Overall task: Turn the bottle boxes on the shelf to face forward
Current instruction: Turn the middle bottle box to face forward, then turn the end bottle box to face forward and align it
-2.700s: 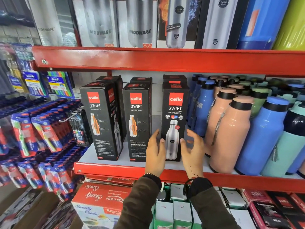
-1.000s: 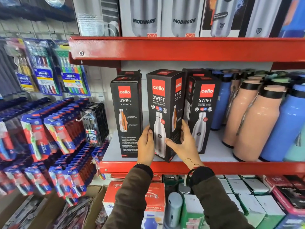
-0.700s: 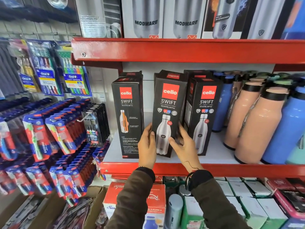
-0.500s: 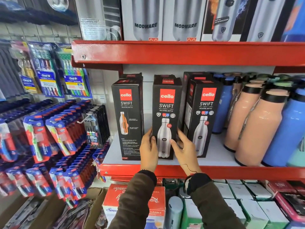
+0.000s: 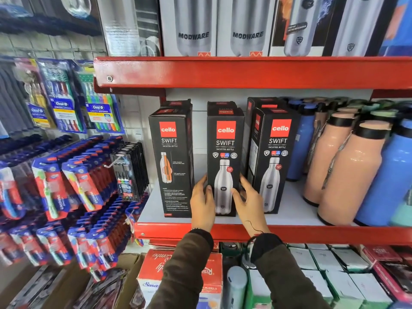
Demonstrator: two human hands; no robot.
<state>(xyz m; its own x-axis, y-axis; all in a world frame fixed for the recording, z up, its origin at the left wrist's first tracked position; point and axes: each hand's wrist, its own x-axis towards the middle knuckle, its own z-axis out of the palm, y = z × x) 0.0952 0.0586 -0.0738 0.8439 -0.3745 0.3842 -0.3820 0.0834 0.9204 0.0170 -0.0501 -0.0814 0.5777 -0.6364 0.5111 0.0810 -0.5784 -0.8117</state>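
At nine o'clock of your hands, the left box (image 5: pixel 172 161) stands on the shelf (image 5: pixel 289 210) showing an orange cutaway panel, so it likely needs turning next. Your left hand (image 5: pixel 201 202) and right hand (image 5: pixel 249 200) press the lower sides of the middle box (image 5: pixel 225 152), clamped on it to square it up. It stands upright, logo and steel bottle picture facing you. At three o'clock, the right box (image 5: pixel 275 157) shows that face too, angled slightly.
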